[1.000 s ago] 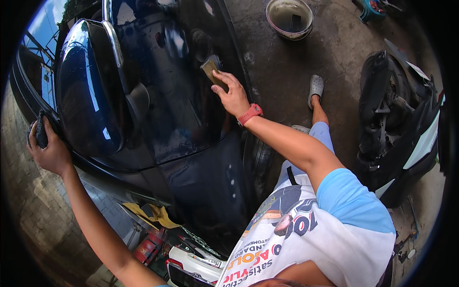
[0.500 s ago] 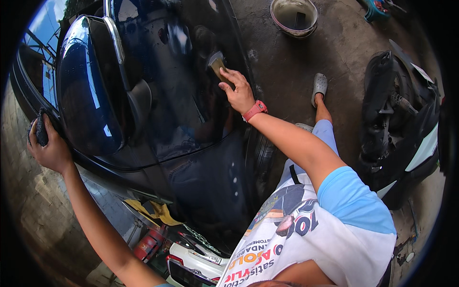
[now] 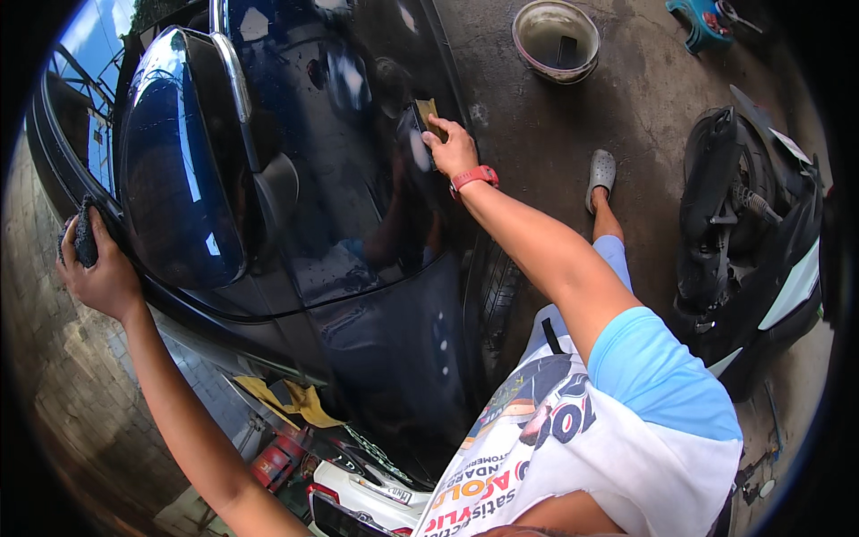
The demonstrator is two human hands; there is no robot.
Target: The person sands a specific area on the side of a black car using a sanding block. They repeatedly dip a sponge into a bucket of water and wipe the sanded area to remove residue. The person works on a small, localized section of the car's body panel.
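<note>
A small olive-tan block (image 3: 427, 109), looking like a sanding block, is gripped in my right hand (image 3: 456, 150). It rests against the glossy dark side panel of a car (image 3: 367, 349). Fingers of that hand bend over the block, and its underside is hidden. My left hand (image 3: 106, 276) reaches past the side mirror (image 3: 183, 170) and curls around a dark, rough-textured sponge or cloth (image 3: 86, 240). That hand is by the dark trim at the car's far-left edge. Pale smudges mark the panel beside the block.
A bucket of murky water (image 3: 528, 54) with a dark item in it stands on the floor. At the right is a black motorbike (image 3: 716, 259). A blue plastic stool or tray (image 3: 693, 25) sits behind it. A white car (image 3: 358, 492) and yellow cloth (image 3: 309, 404) show low down.
My right hand has moved the block slightly right along the panel and turned it more upright. My left hand keeps its hold at the trim. The whole view has shifted a little.
</note>
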